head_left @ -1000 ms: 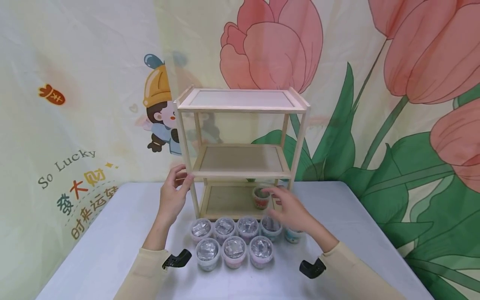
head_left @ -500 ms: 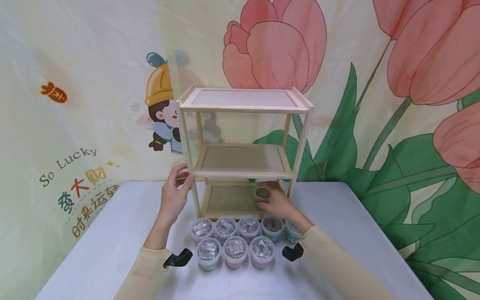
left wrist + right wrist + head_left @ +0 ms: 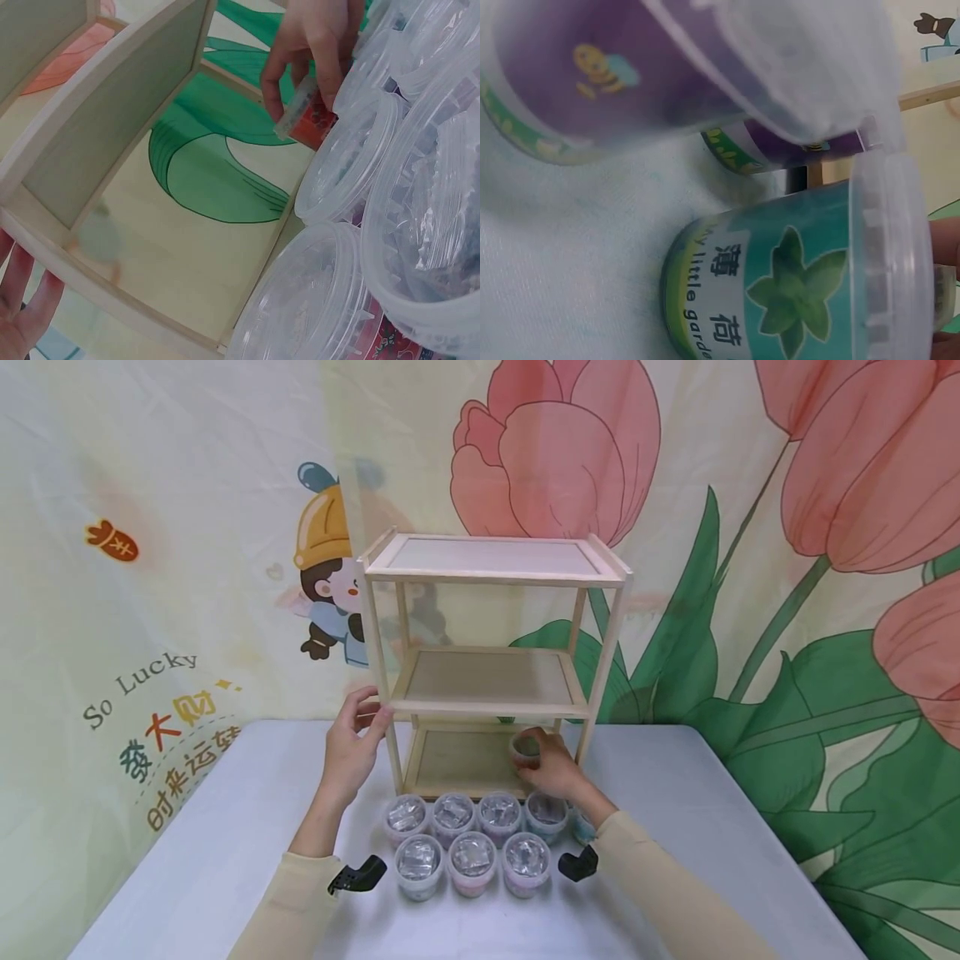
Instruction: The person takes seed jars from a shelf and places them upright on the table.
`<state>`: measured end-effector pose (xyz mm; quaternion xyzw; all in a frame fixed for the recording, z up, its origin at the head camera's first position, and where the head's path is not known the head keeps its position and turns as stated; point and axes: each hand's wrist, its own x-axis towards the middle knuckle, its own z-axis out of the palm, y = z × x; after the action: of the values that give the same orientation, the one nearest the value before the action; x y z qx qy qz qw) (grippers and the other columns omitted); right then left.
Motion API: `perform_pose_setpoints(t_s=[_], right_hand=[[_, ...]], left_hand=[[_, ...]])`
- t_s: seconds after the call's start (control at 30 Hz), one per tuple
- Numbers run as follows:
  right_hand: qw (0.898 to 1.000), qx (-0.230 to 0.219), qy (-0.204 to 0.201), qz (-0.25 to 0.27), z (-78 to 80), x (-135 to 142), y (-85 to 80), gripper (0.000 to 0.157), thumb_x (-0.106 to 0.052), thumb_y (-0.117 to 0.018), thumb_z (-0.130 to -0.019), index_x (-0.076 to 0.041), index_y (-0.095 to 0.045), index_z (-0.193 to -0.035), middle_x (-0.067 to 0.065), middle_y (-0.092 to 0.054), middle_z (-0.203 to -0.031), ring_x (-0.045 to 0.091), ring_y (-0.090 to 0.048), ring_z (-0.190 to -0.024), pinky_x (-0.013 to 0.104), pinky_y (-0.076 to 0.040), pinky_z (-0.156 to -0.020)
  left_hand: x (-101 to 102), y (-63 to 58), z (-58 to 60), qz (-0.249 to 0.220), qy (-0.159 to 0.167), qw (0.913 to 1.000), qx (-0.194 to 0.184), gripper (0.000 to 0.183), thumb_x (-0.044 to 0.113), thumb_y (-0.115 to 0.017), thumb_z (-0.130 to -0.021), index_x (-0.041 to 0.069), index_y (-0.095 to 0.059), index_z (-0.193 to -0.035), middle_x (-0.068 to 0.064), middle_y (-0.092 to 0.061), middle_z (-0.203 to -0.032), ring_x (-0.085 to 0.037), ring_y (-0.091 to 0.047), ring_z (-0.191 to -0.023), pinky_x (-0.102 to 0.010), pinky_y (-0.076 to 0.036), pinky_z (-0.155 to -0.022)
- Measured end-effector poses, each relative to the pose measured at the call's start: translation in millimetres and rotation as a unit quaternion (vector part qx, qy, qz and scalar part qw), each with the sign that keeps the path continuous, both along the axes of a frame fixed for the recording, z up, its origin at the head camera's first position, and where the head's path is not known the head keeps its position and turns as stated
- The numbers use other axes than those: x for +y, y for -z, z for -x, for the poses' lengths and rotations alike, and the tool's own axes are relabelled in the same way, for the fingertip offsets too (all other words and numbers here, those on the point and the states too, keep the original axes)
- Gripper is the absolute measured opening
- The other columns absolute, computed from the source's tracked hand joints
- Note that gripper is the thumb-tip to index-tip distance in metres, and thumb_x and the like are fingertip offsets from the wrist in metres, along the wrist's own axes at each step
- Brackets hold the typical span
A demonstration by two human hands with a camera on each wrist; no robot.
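On the left of a wooden three-tier shelf point(image 3: 491, 708), my left hand point(image 3: 351, 752) grips the front post just at the middle tier; in the left wrist view its fingers point(image 3: 41, 296) lie against the frame. My right hand point(image 3: 558, 772) reaches into the bottom tier's right side and holds a small plastic tub point(image 3: 522, 743) by its sides. That tub's red label point(image 3: 310, 126) and clear lid show in the left wrist view, tilted by the camera's angle. The right wrist view is mostly filled by a teal mint-labelled tub point(image 3: 802, 262), with only bits of finger behind it.
Two rows of clear-lidded tubs stand before the shelf, among them one in the front row point(image 3: 417, 864) and one behind it point(image 3: 406, 815). Purple bee-labelled tubs point(image 3: 630, 67) show near the right wrist. A white cloth point(image 3: 675, 877) covers the table; a printed curtain point(image 3: 420, 452) hangs behind.
My right hand has moved forward and left from beside the red-labelled tub, and its fingers have closed round it. The left hand keeps its hold on the post.
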<state>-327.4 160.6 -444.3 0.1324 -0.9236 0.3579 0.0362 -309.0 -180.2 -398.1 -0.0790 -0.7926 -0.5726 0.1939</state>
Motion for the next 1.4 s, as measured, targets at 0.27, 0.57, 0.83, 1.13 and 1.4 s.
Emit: perform_pose_setpoints(t_s=[0.27,0.57,0.83,1.13,1.4], right_hand=[[1.000,0.011,0.003,0.029,3.8,0.0,10.7,0.049,-0.002,-0.077,-0.096,-0.005,-0.052,-0.138,0.035,-0.047,-0.136,0.036,-0.058,-0.110,0.048,-0.055,-0.087],[0.998,0.049,0.001,0.030,0.2,-3.0,6.0,0.048,-0.003,-0.079,-0.095,-0.006,-0.054,-0.136,0.029,-0.054,-0.130,0.037,-0.056,-0.114,0.052,-0.056,-0.087],[0.993,0.111,-0.036,0.024,-15.4,-2.8,-10.8,0.050,-0.002,-0.081,-0.093,-0.004,-0.056,-0.136,0.026,-0.059,-0.127,0.036,-0.061,-0.109,0.047,-0.060,-0.081],[0.991,0.109,-0.062,0.045,-51.5,3.8,-33.9,0.051,-0.001,-0.079,-0.094,-0.007,-0.055,-0.139,0.026,-0.054,-0.134,0.039,-0.059,-0.121,0.044,-0.063,-0.087],[0.992,0.090,-0.072,0.049,-87.6,18.3,-51.0,0.056,0.000,-0.077,-0.095,-0.016,-0.056,-0.144,0.019,-0.052,-0.141,0.033,-0.061,-0.120,0.033,-0.062,-0.086]], left_hand=[[1.8,-2.3,-2.1,0.000,0.003,1.0000,-0.008,0.050,0.041,-0.063,-0.108,0.020,-0.051,-0.152,-0.015,-0.061,-0.135,-0.028,-0.059,-0.122,-0.015,-0.051,-0.085],[3.3,-3.6,-2.5,0.000,0.003,1.0000,-0.008,0.049,0.040,-0.063,-0.108,0.021,-0.051,-0.151,-0.015,-0.061,-0.134,-0.027,-0.059,-0.121,-0.016,-0.051,-0.085],[4.1,-4.7,-1.3,-0.005,0.008,1.0000,-0.001,0.048,0.038,-0.063,-0.108,0.020,-0.052,-0.151,-0.015,-0.062,-0.133,-0.028,-0.059,-0.121,-0.015,-0.051,-0.085],[2.1,-2.7,-0.5,-0.001,0.008,1.0000,-0.004,0.048,0.041,-0.063,-0.108,0.021,-0.052,-0.150,-0.015,-0.062,-0.134,-0.027,-0.060,-0.121,-0.015,-0.051,-0.085],[0.3,-1.1,-1.9,-0.001,0.006,1.0000,-0.005,0.048,0.041,-0.062,-0.108,0.020,-0.052,-0.151,-0.015,-0.062,-0.134,-0.027,-0.060,-0.121,-0.014,-0.050,-0.086]])
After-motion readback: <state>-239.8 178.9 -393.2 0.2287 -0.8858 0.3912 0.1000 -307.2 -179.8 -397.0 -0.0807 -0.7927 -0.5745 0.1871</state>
